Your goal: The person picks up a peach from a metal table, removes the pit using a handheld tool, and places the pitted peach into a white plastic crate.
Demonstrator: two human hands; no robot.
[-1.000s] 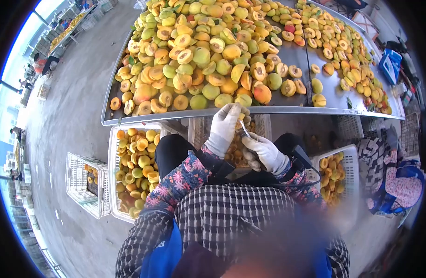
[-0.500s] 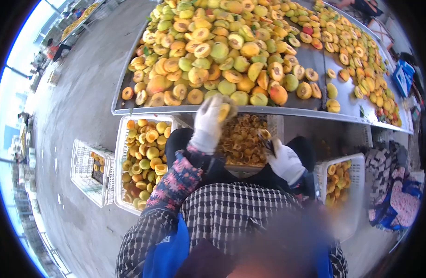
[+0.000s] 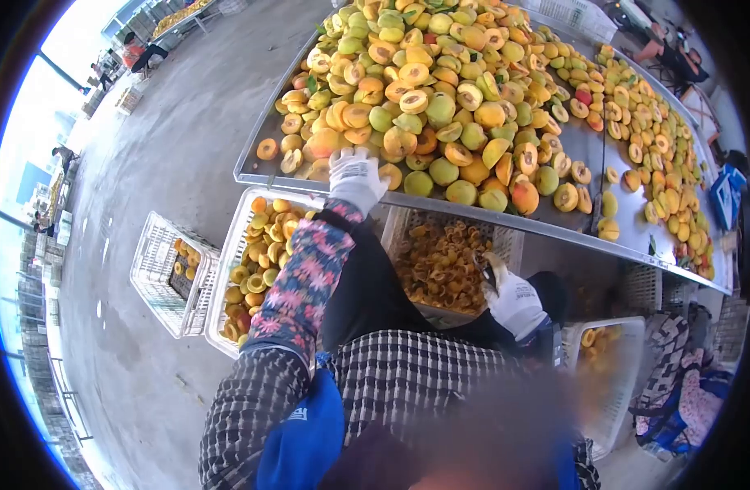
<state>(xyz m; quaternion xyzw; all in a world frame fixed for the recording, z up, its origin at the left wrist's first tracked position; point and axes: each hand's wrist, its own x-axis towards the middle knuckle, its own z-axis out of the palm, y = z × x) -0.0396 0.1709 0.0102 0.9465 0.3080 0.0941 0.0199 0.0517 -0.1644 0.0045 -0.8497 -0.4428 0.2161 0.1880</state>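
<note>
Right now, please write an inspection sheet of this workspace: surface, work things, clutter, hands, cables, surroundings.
Surface: metal table, heaped with whole and halved peaches.
Work things: crate of halved peaches on the left; crate of pits under the table edge.
Clutter: small white crate on the floor; another crate at right.
Hands: left hand, gloved, reaches onto the pile at the near edge, what it grips hidden; right hand, gloved, closed around a small tool over the pits.
Cables: nothing seen.
Surroundings: concrete floor; a person seated at right.
</note>
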